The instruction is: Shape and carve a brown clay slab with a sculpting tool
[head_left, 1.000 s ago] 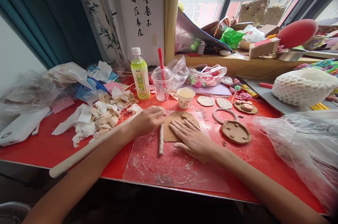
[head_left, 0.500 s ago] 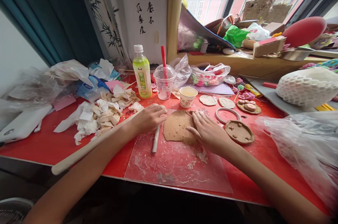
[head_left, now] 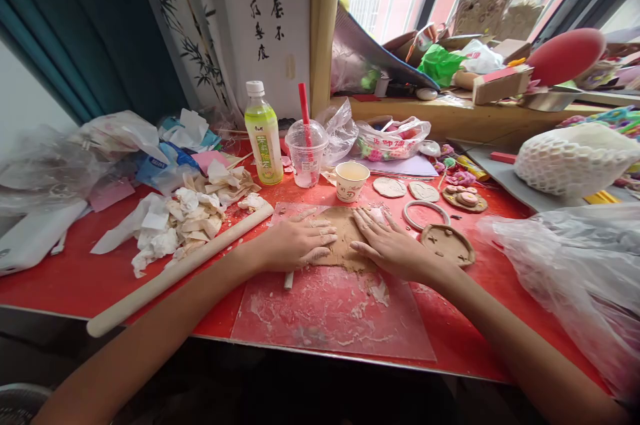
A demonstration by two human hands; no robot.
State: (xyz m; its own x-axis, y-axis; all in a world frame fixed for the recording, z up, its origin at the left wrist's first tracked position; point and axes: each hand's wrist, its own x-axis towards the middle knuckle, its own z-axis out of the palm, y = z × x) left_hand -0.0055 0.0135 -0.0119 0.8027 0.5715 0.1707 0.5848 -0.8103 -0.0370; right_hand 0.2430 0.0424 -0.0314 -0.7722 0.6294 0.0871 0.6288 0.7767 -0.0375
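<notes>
A flat brown clay slab (head_left: 345,248) lies on a smeared clear plastic sheet (head_left: 335,318). My left hand (head_left: 295,243) rests on the slab's left side, fingers stretched out. My right hand (head_left: 393,245) lies flat on its right side, fingers spread. Beneath my left hand a thin pale stick (head_left: 289,280) is mostly hidden, only its near end showing. A long wooden rolling pin (head_left: 185,268) slants across the table beside my left forearm. Right of my right hand are a ring (head_left: 427,214) and a round clay dish (head_left: 449,245) with small marks.
Behind the slab stand a paper cup (head_left: 351,183), a clear cup with a red straw (head_left: 307,151) and a drink bottle (head_left: 263,138). Crumpled tissues (head_left: 185,221) lie at left. Clay discs (head_left: 390,187) sit at the back; a plastic bag (head_left: 560,265) spreads at right.
My left hand has come down from the slab's left edge and flattened onto the clay, covering much of the thin stick. My right hand stays on the slab. The view has shifted slightly.
</notes>
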